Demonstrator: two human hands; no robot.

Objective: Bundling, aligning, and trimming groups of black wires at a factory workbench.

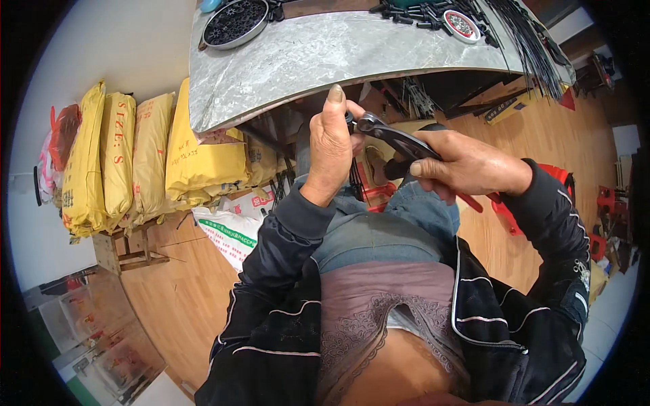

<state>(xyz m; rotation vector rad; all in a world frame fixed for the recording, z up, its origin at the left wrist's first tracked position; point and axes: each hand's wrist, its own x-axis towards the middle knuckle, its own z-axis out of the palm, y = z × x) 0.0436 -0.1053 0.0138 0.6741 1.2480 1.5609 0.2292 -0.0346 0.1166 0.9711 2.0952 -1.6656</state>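
My right hand [467, 166] is closed around a pair of pliers [399, 139] with a dark head and handles; a red handle end [470, 203] sticks out below the fingers. The pliers' jaws point left and meet a small black part [350, 120] at my left hand [330, 142]. That hand is closed on the part, thumb raised, and the fingers hide most of it, so its kind cannot be made out. Both hands are above my lap, just in front of the near edge of the grey marbled table [305, 64].
On the table are a round tray [237, 42] of small black rings, several black cylindrical parts [426, 15], a small white-rimmed dish [462, 27] and long thin black rods [521, 40]. Yellow sacks [118, 155] stand at the left. A red plastic stool [508, 216] is at the right.
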